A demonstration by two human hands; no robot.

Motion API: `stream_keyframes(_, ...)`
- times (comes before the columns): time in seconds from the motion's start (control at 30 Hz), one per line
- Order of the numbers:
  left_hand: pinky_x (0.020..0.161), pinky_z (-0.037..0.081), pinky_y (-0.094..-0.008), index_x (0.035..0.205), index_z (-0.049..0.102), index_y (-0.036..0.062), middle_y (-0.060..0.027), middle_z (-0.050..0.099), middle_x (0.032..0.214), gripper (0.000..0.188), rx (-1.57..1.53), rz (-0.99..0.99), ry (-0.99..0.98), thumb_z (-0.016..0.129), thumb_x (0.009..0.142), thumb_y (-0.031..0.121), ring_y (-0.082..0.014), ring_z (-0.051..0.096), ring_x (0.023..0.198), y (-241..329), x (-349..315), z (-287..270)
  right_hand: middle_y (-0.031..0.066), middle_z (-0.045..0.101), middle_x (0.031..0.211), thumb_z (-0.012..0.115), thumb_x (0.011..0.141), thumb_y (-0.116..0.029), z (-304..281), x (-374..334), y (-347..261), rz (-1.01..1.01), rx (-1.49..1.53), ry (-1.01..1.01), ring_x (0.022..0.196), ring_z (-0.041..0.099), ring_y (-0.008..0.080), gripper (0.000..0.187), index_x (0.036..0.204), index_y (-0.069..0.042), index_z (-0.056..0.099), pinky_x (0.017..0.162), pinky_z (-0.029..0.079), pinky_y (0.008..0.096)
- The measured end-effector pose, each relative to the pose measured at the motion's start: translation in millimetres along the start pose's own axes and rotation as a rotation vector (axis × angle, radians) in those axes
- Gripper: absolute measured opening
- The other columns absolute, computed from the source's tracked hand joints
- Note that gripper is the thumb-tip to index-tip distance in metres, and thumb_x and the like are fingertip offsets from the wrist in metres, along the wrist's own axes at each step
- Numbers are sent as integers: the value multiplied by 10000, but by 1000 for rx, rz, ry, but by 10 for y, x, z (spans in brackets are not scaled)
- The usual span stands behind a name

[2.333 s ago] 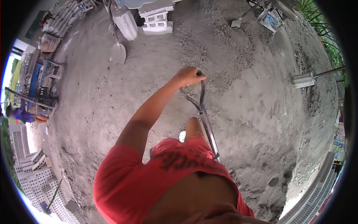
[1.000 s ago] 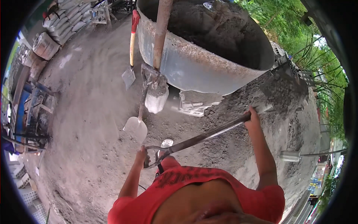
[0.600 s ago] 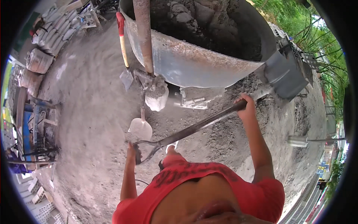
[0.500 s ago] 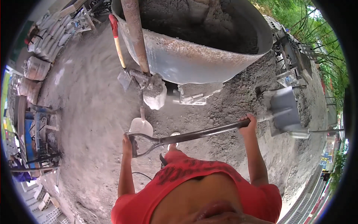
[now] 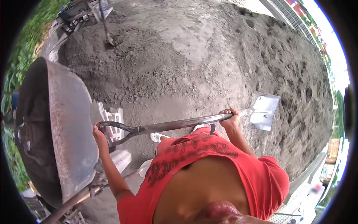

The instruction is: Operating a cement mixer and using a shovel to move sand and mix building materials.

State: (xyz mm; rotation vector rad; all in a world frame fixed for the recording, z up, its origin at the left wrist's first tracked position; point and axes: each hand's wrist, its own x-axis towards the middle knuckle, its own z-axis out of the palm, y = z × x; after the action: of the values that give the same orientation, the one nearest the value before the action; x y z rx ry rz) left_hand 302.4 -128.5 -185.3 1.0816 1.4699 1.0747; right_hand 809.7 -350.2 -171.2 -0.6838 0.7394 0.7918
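Note:
A long shovel [image 5: 179,124] lies across in front of my body, held in both hands. My left hand [image 5: 99,135] is closed round its D-shaped handle, near the large metal drum. Further right, my right hand [image 5: 230,117] grips the shaft just above the blade. The flat metal blade [image 5: 263,112] is at the right, over the sand, its surface shiny with a few dark spots. Whether it touches the sand I cannot tell.
On the left stands a large metal mixing drum [image 5: 72,130] with dark material inside. Hollow blocks [image 5: 113,121] sit beside it. A pole [image 5: 69,204] runs along the lower left. Heaped grey sand [image 5: 294,78] spreads on the right; another long-handled tool [image 5: 107,31] stands at the far left.
My body has turned right, so the drum has shifted from the top of the view to the left. The shovel came round with me, both hands still on it; its blade now lies over the sand.

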Motion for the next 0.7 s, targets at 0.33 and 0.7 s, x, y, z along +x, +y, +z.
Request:
stream_keyframes(0.33,419,375,-268,915,467,80,-44,468,582,432,78,-81,-735,219,896,433,-141,432,450,651,-796,4361,-19,421,517,521,650,-87,-1746,-111,-2574,-493,577,213,463,423,141,148,583,-118,393,517,408,307)
stream_keyframes(0.7,427,351,-265,735,467,87,-23,457,557,614,313,-309,-1134,204,840,632,-138,438,466,232,-1586,6660,-4,411,516,505,692,-113,-2153,-479,-3749,-755,716,456,456,422,144,162,580,-113,389,504,406,310)
